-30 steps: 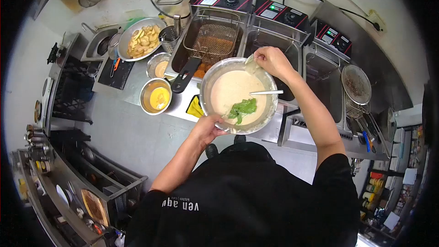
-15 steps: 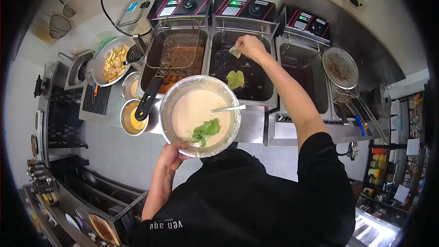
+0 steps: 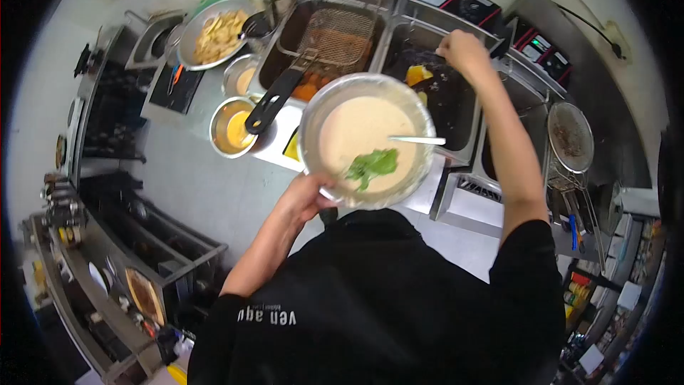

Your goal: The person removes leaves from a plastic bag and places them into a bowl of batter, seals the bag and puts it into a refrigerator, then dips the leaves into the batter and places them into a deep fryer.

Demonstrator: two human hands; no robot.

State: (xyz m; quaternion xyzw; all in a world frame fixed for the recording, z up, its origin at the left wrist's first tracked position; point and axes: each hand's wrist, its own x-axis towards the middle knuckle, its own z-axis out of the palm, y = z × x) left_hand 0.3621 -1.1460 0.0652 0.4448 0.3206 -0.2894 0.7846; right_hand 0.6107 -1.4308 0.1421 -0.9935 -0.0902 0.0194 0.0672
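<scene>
My left hand [image 3: 308,196] grips the rim of a metal bowl [image 3: 429,160], which is tilted slightly toward me. Pale batter [image 3: 356,125] fills it, with a green leaf [image 3: 374,165] lying on top near my side. The handle of a spoon [image 3: 420,140] rests across the batter toward the right rim. Over the middle deep fryer [image 3: 456,114] is my right hand [image 3: 467,55], its fingers curled together with no leaf hanging from them. Just left of these fingers, a yellow battered piece [image 3: 419,75] floats in the dark oil. Another piece [image 3: 422,98] shows partly behind the bowl.
A wire fryer basket [image 3: 338,39] with a black handle [image 3: 274,100] sits over the left fryer. Left of it stand a bowl of pale slices [image 3: 187,46] and a bowl of yellow liquid [image 3: 217,146]. A round strainer [image 3: 570,139] lies at the right.
The view has turned and shifted, so the fryers appear farther right and higher. My right hand has let go of the battered leaf, which floats in the oil. The bowl stays in my left hand.
</scene>
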